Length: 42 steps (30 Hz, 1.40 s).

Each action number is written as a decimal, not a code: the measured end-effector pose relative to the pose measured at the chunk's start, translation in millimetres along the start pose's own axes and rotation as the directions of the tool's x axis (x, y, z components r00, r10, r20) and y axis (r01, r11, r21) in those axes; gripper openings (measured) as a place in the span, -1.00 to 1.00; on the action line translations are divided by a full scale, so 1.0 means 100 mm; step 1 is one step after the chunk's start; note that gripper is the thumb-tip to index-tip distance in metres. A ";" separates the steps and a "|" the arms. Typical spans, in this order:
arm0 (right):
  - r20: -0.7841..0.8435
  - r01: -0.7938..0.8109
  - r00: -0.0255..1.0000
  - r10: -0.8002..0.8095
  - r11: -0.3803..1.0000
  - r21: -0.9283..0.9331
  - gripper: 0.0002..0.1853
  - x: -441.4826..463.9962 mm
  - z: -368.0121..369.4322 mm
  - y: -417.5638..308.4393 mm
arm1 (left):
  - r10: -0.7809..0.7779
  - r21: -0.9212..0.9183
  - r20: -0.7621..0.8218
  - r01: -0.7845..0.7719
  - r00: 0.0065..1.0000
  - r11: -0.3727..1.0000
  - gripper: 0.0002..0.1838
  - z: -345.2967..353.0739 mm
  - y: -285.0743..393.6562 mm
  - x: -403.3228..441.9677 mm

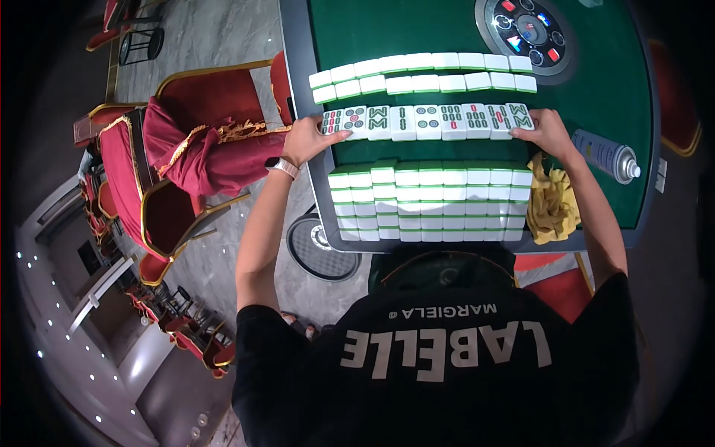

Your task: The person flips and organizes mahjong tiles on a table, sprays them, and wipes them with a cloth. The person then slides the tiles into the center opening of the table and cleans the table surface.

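Note:
A row of mahjong tiles (402, 123), faces up with green and red bamboo and circle marks, spans the space between my hands. At its left end my left hand (311, 140) presses in, thumb on the near edge, a watch on the wrist. My right hand (550, 134) closes on the opposite end, thumb also at the near side. Beyond them are two rows of face-down tiles (424, 73) with green edges. Nearer my body, several stacked rows of white-sided tiles (439, 197) form a block. Whether the held row touches the felt is unclear.
The green-felt table (372, 33) has a dark rim and a round control panel (526, 31) at its centre. At right lie a spray can (607, 155) and a yellow cloth (551, 205). Left are red chairs (212, 97), a draped maroon cloth (216, 160) and a round black tray (320, 257).

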State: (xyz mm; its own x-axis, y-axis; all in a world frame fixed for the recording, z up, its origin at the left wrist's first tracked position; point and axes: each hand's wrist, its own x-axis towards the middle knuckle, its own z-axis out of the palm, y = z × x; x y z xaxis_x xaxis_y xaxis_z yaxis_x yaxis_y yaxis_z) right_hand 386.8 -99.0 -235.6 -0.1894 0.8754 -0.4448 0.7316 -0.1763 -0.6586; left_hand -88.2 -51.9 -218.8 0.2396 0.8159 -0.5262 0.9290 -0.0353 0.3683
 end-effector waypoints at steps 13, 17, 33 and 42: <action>-0.122 -0.136 0.984 0.131 0.990 -0.035 -0.26 0.24 -0.04 -0.05 | -0.128 -0.181 -0.097 0.109 0.987 0.977 -0.11 0.04 -0.09 0.24; -0.159 -0.197 0.968 0.193 0.980 -0.008 -0.26 0.17 -0.02 -0.16 | -0.177 -0.218 -0.185 0.135 0.967 0.967 -0.12 0.05 0.07 0.14; -0.412 -0.273 0.878 0.243 0.962 -0.013 -0.41 -0.27 0.12 -0.23 | -0.225 -0.409 -0.333 0.074 0.916 0.909 -0.49 0.30 -0.03 -0.36; -0.526 0.013 0.810 0.259 0.889 0.458 -0.67 -1.04 1.09 0.12 | 0.011 -0.121 -0.618 -0.109 0.786 0.987 -0.53 0.95 0.35 -1.19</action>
State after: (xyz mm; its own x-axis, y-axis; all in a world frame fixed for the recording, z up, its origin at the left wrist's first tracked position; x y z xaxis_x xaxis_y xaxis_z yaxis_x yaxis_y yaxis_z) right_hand 343.9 -241.7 -263.4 0.3807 0.9001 -0.2119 0.3481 -0.3518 -0.8689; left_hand -57.1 -204.7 -216.1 0.0248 0.9977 0.0638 0.8564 -0.0541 0.5135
